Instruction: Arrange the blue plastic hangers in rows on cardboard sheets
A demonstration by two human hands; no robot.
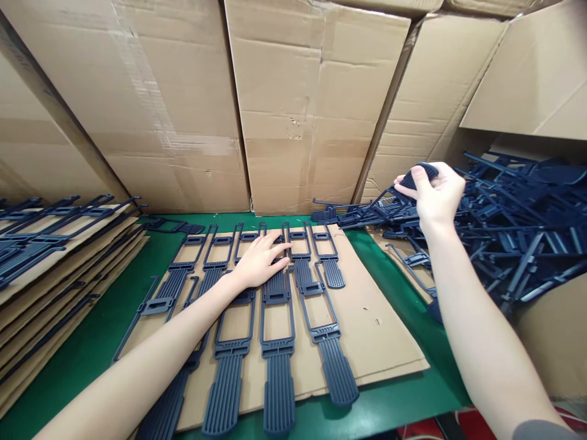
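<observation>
My left hand (262,260) lies flat, fingers spread, over dark plastic frames in the upper row on a cardboard sheet (380,330). Each frame has a slotted crossbar and a ribbed paddle end; one lower-row frame (279,366) lies just in front of that hand. Off to the right, my right hand (438,192) is raised and pinches the ribbed end of another dark plastic frame (419,176). The rest of this frame slopes down to the left and blends into the loose parts behind it. Part of the upper row is hidden under my left hand.
A large heap of tangled dark plastic parts (518,214) fills the right side. Stacked cardboard sheets (68,305) with more frames between them stand at the left. Tall cardboard boxes (316,110) wall off the back of the green table (394,263).
</observation>
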